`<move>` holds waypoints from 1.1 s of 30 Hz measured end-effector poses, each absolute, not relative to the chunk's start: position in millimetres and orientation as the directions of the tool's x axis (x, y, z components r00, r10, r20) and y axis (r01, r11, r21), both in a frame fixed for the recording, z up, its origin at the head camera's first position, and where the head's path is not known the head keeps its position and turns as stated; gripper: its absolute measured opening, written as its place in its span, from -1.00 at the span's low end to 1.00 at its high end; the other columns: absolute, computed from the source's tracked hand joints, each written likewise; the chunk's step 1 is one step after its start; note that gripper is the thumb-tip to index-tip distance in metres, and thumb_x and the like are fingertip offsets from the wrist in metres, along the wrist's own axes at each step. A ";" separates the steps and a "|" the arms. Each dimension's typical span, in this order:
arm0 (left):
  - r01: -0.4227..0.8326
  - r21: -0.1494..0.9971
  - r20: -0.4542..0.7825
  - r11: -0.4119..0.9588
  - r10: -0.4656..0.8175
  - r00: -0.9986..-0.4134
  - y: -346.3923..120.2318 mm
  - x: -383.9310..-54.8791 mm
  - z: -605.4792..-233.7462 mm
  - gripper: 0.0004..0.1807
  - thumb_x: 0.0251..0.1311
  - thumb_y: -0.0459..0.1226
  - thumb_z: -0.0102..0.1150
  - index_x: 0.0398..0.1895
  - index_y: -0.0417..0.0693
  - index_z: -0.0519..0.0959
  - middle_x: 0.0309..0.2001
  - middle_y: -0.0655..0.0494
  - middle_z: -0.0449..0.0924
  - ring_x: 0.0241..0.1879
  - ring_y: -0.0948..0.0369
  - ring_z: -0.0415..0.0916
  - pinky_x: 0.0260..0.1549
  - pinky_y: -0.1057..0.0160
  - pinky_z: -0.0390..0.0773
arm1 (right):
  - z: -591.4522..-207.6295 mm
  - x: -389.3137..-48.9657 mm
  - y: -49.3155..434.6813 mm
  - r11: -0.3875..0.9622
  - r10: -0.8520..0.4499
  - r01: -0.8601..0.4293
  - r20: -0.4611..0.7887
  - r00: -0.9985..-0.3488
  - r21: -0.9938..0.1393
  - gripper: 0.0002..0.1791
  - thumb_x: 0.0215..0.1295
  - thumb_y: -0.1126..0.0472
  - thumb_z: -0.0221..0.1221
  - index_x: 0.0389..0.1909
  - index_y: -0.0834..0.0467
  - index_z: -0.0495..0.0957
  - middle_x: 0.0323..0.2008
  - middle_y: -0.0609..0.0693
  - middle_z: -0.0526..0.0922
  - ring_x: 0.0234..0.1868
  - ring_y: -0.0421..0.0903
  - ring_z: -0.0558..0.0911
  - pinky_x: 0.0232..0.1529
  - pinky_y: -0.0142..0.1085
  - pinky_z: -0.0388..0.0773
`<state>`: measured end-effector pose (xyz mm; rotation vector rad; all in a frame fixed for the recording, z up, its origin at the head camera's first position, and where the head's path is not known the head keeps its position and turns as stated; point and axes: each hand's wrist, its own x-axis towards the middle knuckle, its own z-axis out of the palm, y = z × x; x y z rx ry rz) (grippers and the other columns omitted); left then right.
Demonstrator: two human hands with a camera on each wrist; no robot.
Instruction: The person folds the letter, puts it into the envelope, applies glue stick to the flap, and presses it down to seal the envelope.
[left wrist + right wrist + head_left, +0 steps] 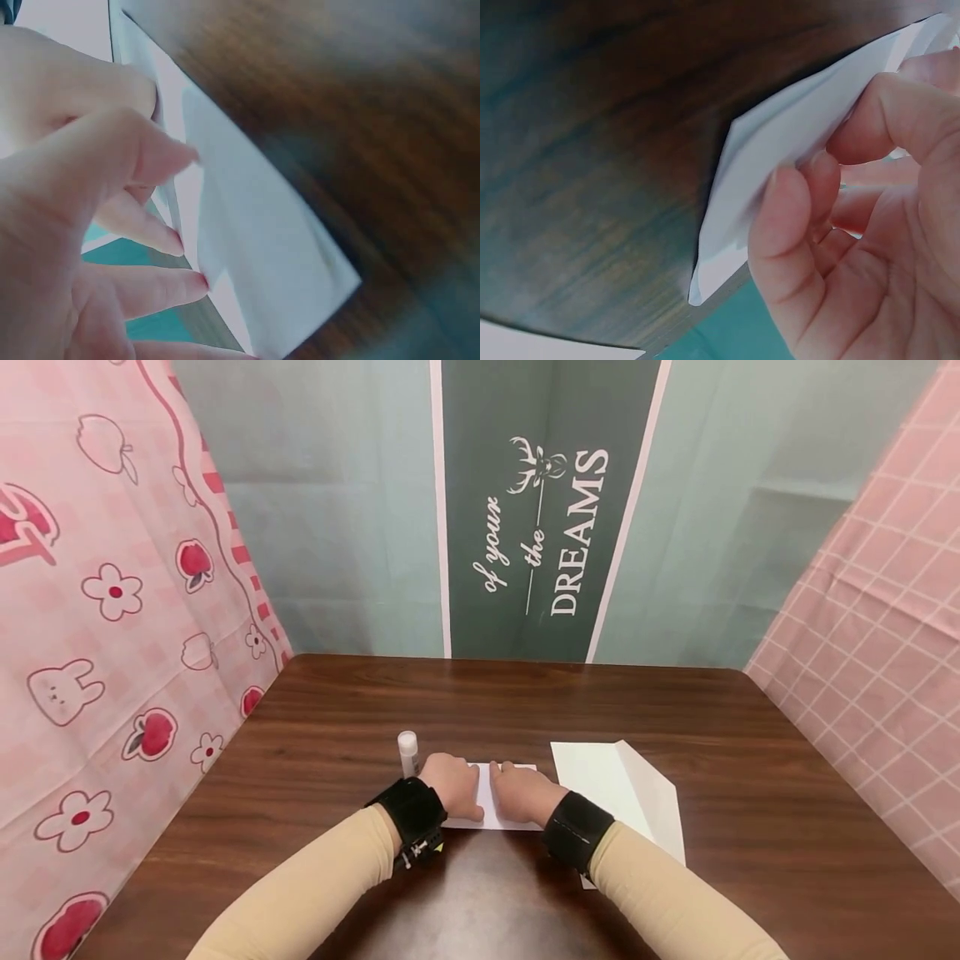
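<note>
A white sheet of paper, folded into a narrow strip, lies on the table before me, its layers showing at the near edge in the right wrist view. My left hand spans the strip: fairly straight fingers touch the far edge, while the thumb is over the top face. Close beside it, my right hand has curled fingers on the strip, with its fingertips against the paper. Just left of the left hand stands a glue stick with a whitish cap, its lower part hidden by that hand.
Right of the right hand lies a larger creased white sheet, partly under the right forearm. The brown wooden table ends at a hanging green cloth behind. Pink patterned cloths hang on both sides.
</note>
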<state>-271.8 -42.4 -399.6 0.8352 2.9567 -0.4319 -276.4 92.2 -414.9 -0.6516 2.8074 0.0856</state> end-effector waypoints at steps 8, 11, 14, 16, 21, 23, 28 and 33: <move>0.491 -0.267 -0.165 0.829 0.463 -0.871 -33.5 -280.3 -400.8 -0.33 -0.20 0.39 0.12 -0.36 0.03 0.68 -0.43 0.13 0.65 -0.56 0.22 0.48 -0.62 0.18 0.45 | -414.5 -274.2 91.7 0.900 -0.425 -0.436 -0.254 -0.869 -0.015 -0.38 0.23 0.12 0.11 0.23 0.39 0.27 0.08 0.28 0.47 0.00 0.12 0.54 0.00 -0.06 0.47; 0.484 -0.269 -0.178 0.833 0.451 -0.875 -32.1 -281.1 -400.2 -0.31 -0.22 0.42 0.11 -0.40 0.03 0.69 -0.45 0.14 0.64 -0.57 0.23 0.46 -0.64 0.18 0.44 | -414.4 -274.0 92.5 0.901 -0.424 -0.434 -0.255 -0.869 -0.021 -0.38 0.22 0.11 0.13 0.21 0.40 0.29 0.06 0.27 0.48 -0.01 0.11 0.55 0.00 -0.06 0.46; 0.480 -0.257 -0.184 0.839 0.445 -0.876 -31.4 -281.6 -398.4 -0.32 -0.22 0.41 0.13 -0.42 0.03 0.69 -0.46 0.13 0.63 -0.56 0.22 0.46 -0.63 0.18 0.43 | -413.6 -273.9 92.9 0.903 -0.419 -0.428 -0.259 -0.870 -0.022 -0.38 0.22 0.12 0.13 0.21 0.40 0.29 0.08 0.27 0.47 0.02 0.11 0.53 0.02 -0.06 0.45; 0.478 -0.247 -0.195 0.843 0.440 -0.876 -31.0 -282.1 -396.6 -0.34 -0.23 0.40 0.15 -0.41 0.03 0.69 -0.45 0.13 0.63 -0.54 0.22 0.46 -0.61 0.19 0.43 | -412.9 -274.0 92.7 0.904 -0.419 -0.426 -0.258 -0.871 -0.029 -0.38 0.22 0.12 0.12 0.21 0.41 0.29 0.10 0.27 0.46 0.06 0.11 0.52 0.03 -0.06 0.44; 0.467 -0.241 -0.219 0.851 0.421 -0.880 -30.4 -283.0 -394.5 -0.35 -0.25 0.38 0.19 -0.38 0.05 0.70 -0.45 0.14 0.63 -0.52 0.22 0.47 -0.59 0.19 0.44 | -413.4 -274.5 92.0 0.903 -0.424 -0.428 -0.247 -0.871 -0.040 -0.38 0.22 0.13 0.12 0.20 0.44 0.28 0.12 0.28 0.45 0.07 0.12 0.51 0.02 -0.04 0.45; 0.464 -0.244 -0.220 0.851 0.418 -0.882 -30.2 -283.2 -395.3 -0.34 -0.26 0.39 0.19 -0.39 0.04 0.69 -0.47 0.14 0.62 -0.53 0.23 0.47 -0.59 0.19 0.45 | -414.8 -274.9 92.3 0.902 -0.426 -0.429 -0.237 -0.873 -0.038 -0.37 0.21 0.13 0.14 0.19 0.45 0.29 0.09 0.28 0.47 0.02 0.13 0.53 -0.01 -0.04 0.47; 0.459 -0.250 -0.228 0.852 0.409 -0.884 -29.8 -283.7 -396.0 -0.35 -0.26 0.40 0.18 -0.46 0.02 0.68 -0.55 0.14 0.58 -0.56 0.23 0.46 -0.61 0.18 0.45 | -416.9 -276.0 92.4 0.903 -0.425 -0.426 -0.225 -0.877 -0.047 -0.38 0.17 0.14 0.18 0.15 0.45 0.32 0.06 0.28 0.49 -0.02 0.14 0.55 -0.03 -0.03 0.48; 0.463 -0.242 -0.230 0.852 0.414 -0.881 -29.6 -283.0 -392.5 -0.36 -0.25 0.38 0.20 -0.44 0.03 0.69 -0.54 0.14 0.58 -0.57 0.23 0.45 -0.61 0.19 0.44 | -415.6 -276.1 91.5 0.910 -0.410 -0.411 -0.245 -0.879 -0.050 -0.38 0.17 0.13 0.17 0.15 0.45 0.32 0.09 0.28 0.48 0.01 0.13 0.54 0.01 -0.04 0.46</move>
